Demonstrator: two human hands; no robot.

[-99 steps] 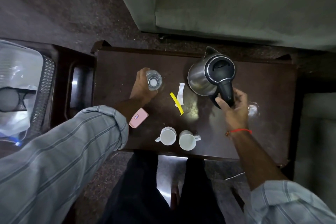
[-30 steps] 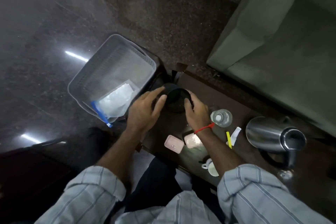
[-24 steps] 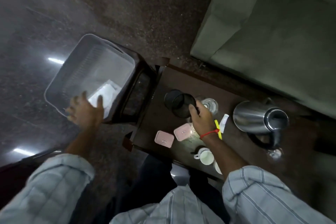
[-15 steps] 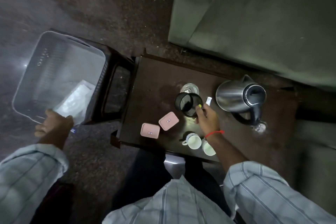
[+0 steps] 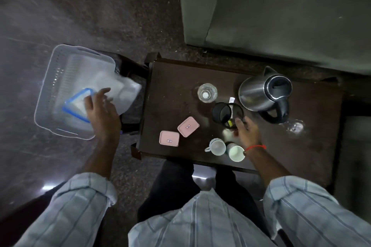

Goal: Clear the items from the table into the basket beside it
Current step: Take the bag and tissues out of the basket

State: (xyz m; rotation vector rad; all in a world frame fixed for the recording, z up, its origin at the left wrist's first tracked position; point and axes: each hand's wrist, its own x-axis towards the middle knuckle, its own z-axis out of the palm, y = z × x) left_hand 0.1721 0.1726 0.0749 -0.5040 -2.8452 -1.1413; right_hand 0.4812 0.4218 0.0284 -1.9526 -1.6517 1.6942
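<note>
A dark wooden table [image 5: 170, 78] carries a steel kettle [image 5: 259, 92], a clear glass [image 5: 207, 93], a black mesh cup [image 5: 222, 112], two pink boxes [image 5: 188, 126] [image 5: 169, 138] and two white cups [image 5: 216, 147] [image 5: 236, 153]. My right hand [image 5: 246, 131] grips the mesh cup's near rim; a yellow item [image 5: 229, 123] shows inside it. A white sachet [image 5: 231, 99] lies behind the cup. The grey basket [image 5: 46, 78] stands to the left of the table. My left hand [image 5: 100, 112] is inside it, holding a clear plastic bag [image 5: 124, 90] with a blue edge.
A green sofa [image 5: 281, 16] stands just behind the table. The basket rests on a dark stool [image 5: 130, 70] close to the table's left edge. A small clear glass piece [image 5: 295, 126] lies to the right of the kettle. Dark stone floor surrounds everything.
My left hand left the basket's near corner and took the bag, which now hangs over the right rim. My right hand slid the mesh cup right, toward the kettle.
</note>
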